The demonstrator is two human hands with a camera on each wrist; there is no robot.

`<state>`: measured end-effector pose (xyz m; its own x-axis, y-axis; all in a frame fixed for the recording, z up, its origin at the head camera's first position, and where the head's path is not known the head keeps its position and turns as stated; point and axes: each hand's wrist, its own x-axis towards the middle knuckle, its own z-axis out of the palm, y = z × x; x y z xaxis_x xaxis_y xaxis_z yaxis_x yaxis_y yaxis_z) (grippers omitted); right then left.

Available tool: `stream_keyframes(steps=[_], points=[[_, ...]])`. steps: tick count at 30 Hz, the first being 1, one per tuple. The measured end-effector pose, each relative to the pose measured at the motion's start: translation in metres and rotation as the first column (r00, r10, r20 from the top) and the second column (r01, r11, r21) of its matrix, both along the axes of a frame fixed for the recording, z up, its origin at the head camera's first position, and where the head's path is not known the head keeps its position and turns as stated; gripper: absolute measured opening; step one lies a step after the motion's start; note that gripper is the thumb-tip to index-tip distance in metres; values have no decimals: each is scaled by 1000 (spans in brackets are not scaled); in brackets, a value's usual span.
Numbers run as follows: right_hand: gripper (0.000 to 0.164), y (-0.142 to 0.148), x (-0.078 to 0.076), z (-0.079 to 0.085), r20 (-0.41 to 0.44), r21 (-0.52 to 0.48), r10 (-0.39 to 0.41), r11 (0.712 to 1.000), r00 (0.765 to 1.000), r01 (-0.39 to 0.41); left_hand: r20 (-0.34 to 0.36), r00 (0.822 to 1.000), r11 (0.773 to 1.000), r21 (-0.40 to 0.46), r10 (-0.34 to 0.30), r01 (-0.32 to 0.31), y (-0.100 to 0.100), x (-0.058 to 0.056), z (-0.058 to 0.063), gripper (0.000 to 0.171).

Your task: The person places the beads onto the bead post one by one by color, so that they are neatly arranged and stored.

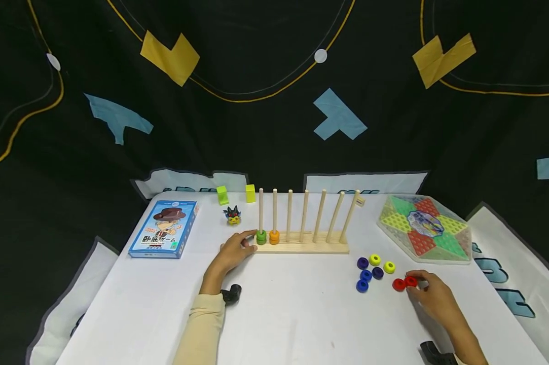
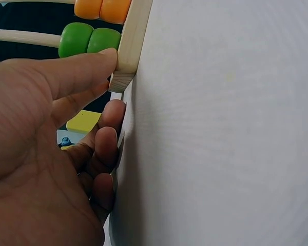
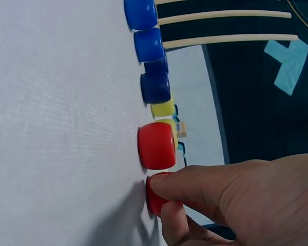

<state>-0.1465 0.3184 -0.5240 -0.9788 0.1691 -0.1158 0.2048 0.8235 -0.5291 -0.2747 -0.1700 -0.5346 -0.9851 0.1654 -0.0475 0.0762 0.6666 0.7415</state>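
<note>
head cam: high, on the near side of the white table (image 1: 292, 309), facing forward and down. widest and farthest view; gets the tabletop, peg rack (image 1: 301, 248), left hand (image 1: 230, 253), right hand (image 1: 438, 299), and black backdrop (image 1: 256, 142) behind.

left wrist cam: low, right up at the left hand, rolled sideways; tabletop fills the right side, pegs point left. shares the rack's left end with head: green beads (image 2: 74, 41), orange beads (image 2: 114, 10).

right wrist cam: low and close too, rolled the opposite way; tabletop on the left, backdrop on the right. shares red beads (image 3: 156, 146), blue beads (image 3: 149, 45) and some pegs (image 3: 226, 17) with head.
</note>
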Motion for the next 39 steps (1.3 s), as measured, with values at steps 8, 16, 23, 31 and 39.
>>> stream_keyframes(steps=[8,16,23,31,39], points=[[49,-9,-8,27,-43,-49,-37,998,998,35,-9,1000,1000,-15,-1,1,1,-1,1,49],[42,-56,-36,94,-287,-46,98,992,953,-115,14,1000,1000,-8,24,-24,-1,2,1,49],[38,-122,-63,145,-411,-75,234,955,881,-288,26,999,1000,10,28,-28,-2,5,-3,49],[34,-192,-95,171,-474,-43,366,899,801,-436,-11,1000,1000,-15,20,-20,1,5,-5,48],[35,-224,-121,172,-445,-41,393,889,805,-456,-43,999,1000,-19,-6,5,-1,2,-3,49]])
